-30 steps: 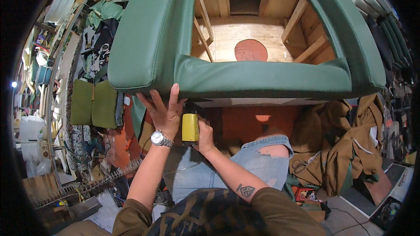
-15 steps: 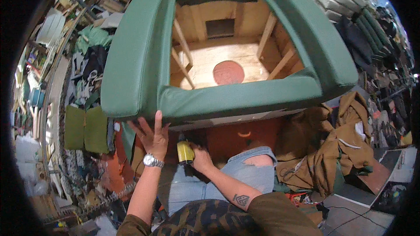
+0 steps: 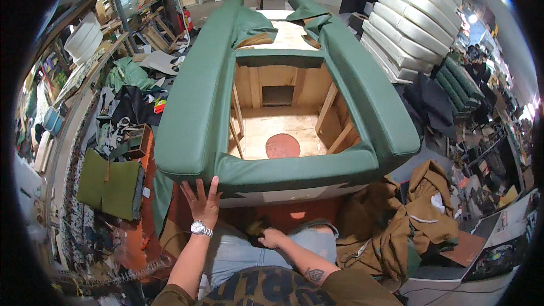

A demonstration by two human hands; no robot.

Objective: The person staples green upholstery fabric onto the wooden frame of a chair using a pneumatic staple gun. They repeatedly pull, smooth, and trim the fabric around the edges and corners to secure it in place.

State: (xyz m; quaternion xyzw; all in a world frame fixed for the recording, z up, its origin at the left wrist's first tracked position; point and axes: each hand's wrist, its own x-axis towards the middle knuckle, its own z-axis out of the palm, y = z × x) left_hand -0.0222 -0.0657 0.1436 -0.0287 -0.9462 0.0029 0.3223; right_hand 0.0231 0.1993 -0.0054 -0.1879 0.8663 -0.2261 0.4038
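A large armchair frame (image 3: 294, 173) covered in green leather-like upholstery stands in front of me, its seat opening showing bare wood inside. My left hand (image 3: 204, 204), with a watch at the wrist, has its fingers spread against the lower front left corner, just under the green cover. Low over my lap, my right hand (image 3: 273, 238) is closed round a yellow and black hand tool (image 3: 257, 228). The tool is dim and blurred, so its exact kind cannot be made out. A pale strip (image 3: 283, 194) runs below the front rail.
Brown fabric (image 3: 416, 221) lies heaped at the right, beside my knee. Olive green cushions (image 3: 110, 184) lie at the left near cluttered shelving (image 3: 105, 45). White padded pieces (image 3: 411, 25) are stacked at the far right. A coiled spring strip (image 3: 124, 275) lies at lower left.
The view has tilted up, showing more of the chair's far end and the room. My left hand stays at the front corner. My right hand's tool has turned and sits darker, lower between my legs.
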